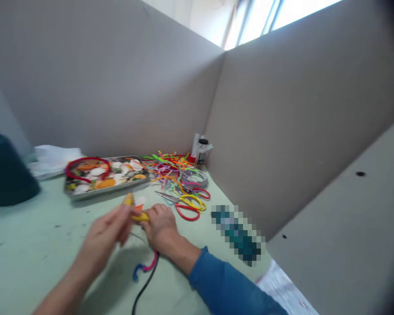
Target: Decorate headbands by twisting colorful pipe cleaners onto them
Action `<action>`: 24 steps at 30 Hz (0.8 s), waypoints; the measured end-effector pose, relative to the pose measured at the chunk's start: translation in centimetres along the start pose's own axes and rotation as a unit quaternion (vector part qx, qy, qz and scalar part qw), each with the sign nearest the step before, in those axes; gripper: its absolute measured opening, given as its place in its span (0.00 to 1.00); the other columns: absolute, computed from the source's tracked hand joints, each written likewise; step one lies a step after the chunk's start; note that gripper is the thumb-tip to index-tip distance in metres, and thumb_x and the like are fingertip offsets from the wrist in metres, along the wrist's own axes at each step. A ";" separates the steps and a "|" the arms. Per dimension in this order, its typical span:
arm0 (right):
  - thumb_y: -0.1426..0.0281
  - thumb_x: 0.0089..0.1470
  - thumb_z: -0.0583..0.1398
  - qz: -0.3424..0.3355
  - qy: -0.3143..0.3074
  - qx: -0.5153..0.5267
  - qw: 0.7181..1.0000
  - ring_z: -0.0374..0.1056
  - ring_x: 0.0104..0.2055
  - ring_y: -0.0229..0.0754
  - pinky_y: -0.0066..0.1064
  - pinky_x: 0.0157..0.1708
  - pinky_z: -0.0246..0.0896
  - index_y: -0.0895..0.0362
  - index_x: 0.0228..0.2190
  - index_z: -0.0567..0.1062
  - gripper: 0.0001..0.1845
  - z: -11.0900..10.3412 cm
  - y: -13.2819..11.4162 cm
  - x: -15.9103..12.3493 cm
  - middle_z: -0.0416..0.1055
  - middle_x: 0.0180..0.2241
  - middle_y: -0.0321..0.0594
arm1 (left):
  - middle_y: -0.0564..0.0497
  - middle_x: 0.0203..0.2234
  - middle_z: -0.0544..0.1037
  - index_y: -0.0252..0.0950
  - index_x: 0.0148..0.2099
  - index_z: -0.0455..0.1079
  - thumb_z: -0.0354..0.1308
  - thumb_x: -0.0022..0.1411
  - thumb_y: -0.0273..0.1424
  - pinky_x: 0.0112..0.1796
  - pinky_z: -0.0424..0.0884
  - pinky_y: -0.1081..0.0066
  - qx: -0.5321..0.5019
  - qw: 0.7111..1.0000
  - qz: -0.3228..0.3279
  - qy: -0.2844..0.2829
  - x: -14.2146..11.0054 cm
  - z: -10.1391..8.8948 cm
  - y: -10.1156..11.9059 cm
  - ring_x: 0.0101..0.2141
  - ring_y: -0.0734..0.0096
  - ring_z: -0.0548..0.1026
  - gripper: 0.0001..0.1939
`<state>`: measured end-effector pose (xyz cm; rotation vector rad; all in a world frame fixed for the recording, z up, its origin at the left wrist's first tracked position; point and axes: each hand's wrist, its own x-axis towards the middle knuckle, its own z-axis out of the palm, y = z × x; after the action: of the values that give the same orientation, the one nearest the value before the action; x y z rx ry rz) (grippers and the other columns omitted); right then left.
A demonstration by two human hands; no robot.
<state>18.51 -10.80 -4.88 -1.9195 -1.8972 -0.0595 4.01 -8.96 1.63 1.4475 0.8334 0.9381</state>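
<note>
At the middle of the table my two hands meet. My right hand point(160, 225), in a blue sleeve, is wrapped round a yellow tool point(141, 216) that looks like a glue gun; a black cord point(146, 286) runs down from below this hand. My left hand point(107, 229) is slightly blurred, its fingers closed beside the tool, and a yellow piece point(128, 200) sticks up from the fingertips. Between the hands shows a small orange and white bit point(138, 204), partly hidden. Under my right wrist lies a pink and blue pipe cleaner point(147, 267).
Behind the hands are a metal tray point(107, 192) of craft pieces, a red headband-like loop point(71, 173), and a heap of pipe cleaners point(170, 168). Scissors point(187, 210) lie right of my right hand. A dark teal container point(9, 175) stands left; grey panels point(118, 78) enclose the table.
</note>
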 end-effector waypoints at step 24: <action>0.68 0.49 0.57 -0.188 -0.039 0.129 0.973 0.64 0.36 0.47 0.38 0.35 0.59 0.56 0.34 0.71 0.09 6.1 -18.8 4.6 0.67 0.34 0.43 | 0.57 0.11 0.60 0.30 0.33 0.74 0.46 0.60 0.47 0.16 0.52 0.77 -0.067 0.993 0.015 -0.099 -6.0 -0.5 4.9 0.12 0.83 0.54 0.26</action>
<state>-0.98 -5.12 -3.73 -1.3953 -2.1782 0.1450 0.93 -14.56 5.99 1.4131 0.5930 0.8421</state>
